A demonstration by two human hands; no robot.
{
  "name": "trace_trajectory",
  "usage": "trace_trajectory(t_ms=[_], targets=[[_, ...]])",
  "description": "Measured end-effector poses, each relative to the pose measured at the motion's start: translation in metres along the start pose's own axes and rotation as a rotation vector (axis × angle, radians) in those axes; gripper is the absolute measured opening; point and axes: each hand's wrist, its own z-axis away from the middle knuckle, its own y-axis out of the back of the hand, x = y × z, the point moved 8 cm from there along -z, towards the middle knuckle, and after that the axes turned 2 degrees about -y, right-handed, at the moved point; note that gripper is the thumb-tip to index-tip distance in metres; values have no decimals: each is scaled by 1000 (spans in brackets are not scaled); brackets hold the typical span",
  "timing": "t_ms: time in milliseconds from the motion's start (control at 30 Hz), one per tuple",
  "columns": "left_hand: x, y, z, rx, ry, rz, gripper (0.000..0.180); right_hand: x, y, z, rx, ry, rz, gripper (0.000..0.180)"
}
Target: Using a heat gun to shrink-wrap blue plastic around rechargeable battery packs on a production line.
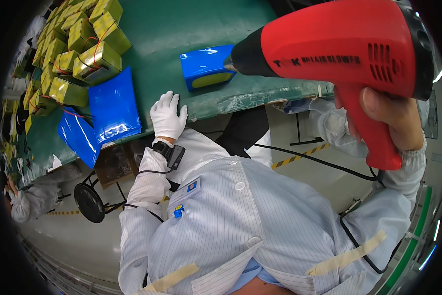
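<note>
Red heat gun (349, 49) sits gripped in the bare right hand (388, 110), nozzle just beside a blue pack (206, 66) on the green table (181, 29). Gloved left hand (167, 117) rests flat at the table edge, fingers together, near blue sleeves (113, 105)

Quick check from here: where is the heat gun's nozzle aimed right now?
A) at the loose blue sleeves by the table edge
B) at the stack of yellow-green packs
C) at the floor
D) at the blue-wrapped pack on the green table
D: the right hand holds the red heat gun with its nozzle right at the blue-wrapped pack on the green table.
</note>
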Motion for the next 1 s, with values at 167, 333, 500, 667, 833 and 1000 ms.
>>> trace_trajectory(t_ms=[167,333,500,667,833,1000], targets=[[-17,-9,-11,-14,-84,112,29,-7,-5,-5,-29,0,11,68],[-12,0,-9,61,-97,82,28,-11,-11,-8,-22,-66,45,61],[-14,1,-9,76,-80,103,29,-16,-16,-10,2,15,59,58],[-15,-1,-8,69,-73,102,29,-25,-22,-12,49,64,62,54],[-16,-2,-7,66,-63,98,29,-36,-30,-12,-30,281,-62,55],[-16,-2,-8,62,-55,101,29,-26,-22,-27,-15,28,51,55]])
